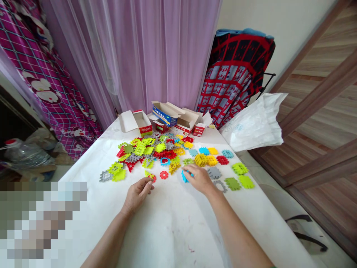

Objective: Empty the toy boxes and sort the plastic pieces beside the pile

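Note:
My right hand (198,178) is over the table, its fingers closed on a blue toothed plastic building piece (184,176), partly hidden by them. My left hand (138,193) is closed, thumb against curled fingers. Its fingertips are right by a yellow-green piece with red on it (150,175); whether they grip it is unclear. Between the hands lies a round red piece (164,175). Beyond them is a mixed heap of interlocking pieces (150,147) in green, red, grey, yellow and blue. Grouped by colour on the right are yellow pieces (212,160), grey pieces (214,172) and green pieces (240,168).
Several opened cardboard boxes, among them a blue one (164,114) and a red one (143,124), stand at the table's far end. A white bag (255,123) is at the right edge. A purple curtain (156,56) hangs behind. A large plastic bottle (26,154) stands off the table's left side.

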Action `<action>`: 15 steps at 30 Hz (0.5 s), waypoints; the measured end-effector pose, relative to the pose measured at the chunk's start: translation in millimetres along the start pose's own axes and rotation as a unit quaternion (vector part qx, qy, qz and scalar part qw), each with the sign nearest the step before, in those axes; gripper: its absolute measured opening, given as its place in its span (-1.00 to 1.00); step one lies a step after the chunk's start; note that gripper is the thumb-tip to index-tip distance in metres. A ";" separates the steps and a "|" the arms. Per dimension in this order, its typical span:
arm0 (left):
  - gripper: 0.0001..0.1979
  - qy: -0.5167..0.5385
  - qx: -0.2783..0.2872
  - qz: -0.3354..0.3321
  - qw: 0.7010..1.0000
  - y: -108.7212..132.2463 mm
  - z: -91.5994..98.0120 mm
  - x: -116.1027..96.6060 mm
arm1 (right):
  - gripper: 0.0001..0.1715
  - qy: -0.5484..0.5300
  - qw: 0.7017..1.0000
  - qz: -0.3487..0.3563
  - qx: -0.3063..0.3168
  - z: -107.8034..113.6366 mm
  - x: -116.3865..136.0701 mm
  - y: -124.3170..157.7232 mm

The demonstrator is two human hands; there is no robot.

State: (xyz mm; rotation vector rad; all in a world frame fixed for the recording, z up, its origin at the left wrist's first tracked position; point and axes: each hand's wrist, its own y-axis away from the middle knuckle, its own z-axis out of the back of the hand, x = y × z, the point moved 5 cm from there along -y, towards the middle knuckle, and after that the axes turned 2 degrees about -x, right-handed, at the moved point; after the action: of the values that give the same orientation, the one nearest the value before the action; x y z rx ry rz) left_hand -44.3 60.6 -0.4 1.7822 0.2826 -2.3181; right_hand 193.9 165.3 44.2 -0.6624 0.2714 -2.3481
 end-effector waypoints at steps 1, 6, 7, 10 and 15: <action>-0.53 0.000 -0.001 0.001 1.000 -0.1 -0.1 1.4 | -0.74 -0.035 0.999 0.009 -0.013 -16.7 16.0 7.1; -0.54 -0.004 -0.012 -0.006 1.000 0.3 1.0 4.1 | -0.75 -0.104 0.989 0.108 -0.007 -73.4 84.4 35.6; -0.55 -0.004 -0.014 -0.011 1.000 0.3 1.3 3.2 | -0.75 -0.101 0.988 0.121 -0.007 -76.7 90.9 37.2; -0.56 -0.004 -0.014 -0.018 1.000 -0.7 2.5 0.0 | -0.76 -0.070 0.988 0.133 -0.025 -72.8 98.4 23.3; -0.49 -0.012 -0.010 0.002 1.000 -3.8 6.0 2.7 | -0.77 0.011 0.997 0.067 -0.043 -39.8 104.5 -66.0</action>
State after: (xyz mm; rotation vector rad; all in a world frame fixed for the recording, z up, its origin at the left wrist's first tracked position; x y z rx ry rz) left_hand -51.6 62.5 -1.4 1.7419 0.2966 -2.3241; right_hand 69.0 146.7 74.6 -0.6410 0.4166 -2.2264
